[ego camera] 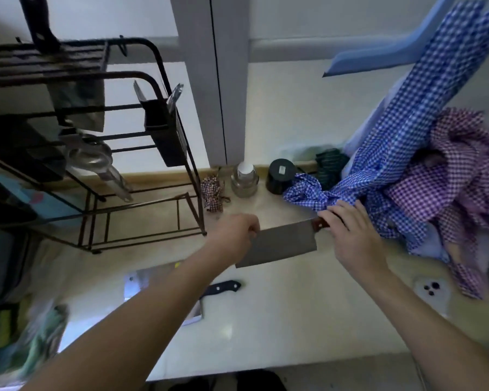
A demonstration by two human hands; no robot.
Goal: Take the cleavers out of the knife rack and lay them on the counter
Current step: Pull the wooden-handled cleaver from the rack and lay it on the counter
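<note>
Holding one cleaver [280, 244] over the surface [280, 314], right hand [350, 235] fingers grip its handle, left hand [235, 238] fingers pinch the blade tip.

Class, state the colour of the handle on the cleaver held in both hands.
Reddish-brown wood handle, seen in the head view, gripped by the right hand.

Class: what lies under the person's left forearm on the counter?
A cleaver lies flat on the counter, black handle showing. The left forearm covers the blade's middle.
</note>
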